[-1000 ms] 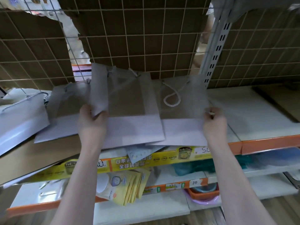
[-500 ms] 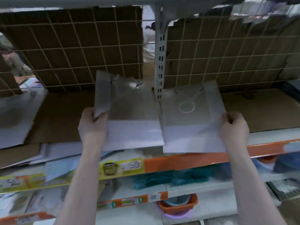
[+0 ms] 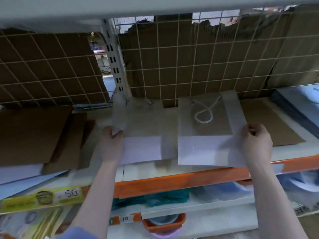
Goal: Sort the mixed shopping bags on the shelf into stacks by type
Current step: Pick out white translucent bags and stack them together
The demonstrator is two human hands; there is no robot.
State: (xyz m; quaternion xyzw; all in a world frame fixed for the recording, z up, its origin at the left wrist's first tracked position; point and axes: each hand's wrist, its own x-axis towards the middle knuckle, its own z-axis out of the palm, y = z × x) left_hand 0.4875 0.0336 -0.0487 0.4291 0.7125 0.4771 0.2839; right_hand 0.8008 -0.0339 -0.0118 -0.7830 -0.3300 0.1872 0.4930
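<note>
I hold two flat see-through gift bags with white bases over the shelf. My left hand grips the left edge of the left bag, whose handles lie near its top. My right hand pinches the right edge of the right bag, and a white rope handle loops across its face. The two bags sit side by side, slightly overlapping in the middle, and both overhang the orange shelf front.
Flat brown cardboard pieces lie on the shelf at the left, and a cardboard sheet at the right. A blue-white bag rests at the far right. A wire grid backs the shelf. Lower shelves hold teal items and an orange bowl.
Both hands have carried the two bags to the right along the shelf, past the upright post. The earlier pile of bags at the left is out of view.
</note>
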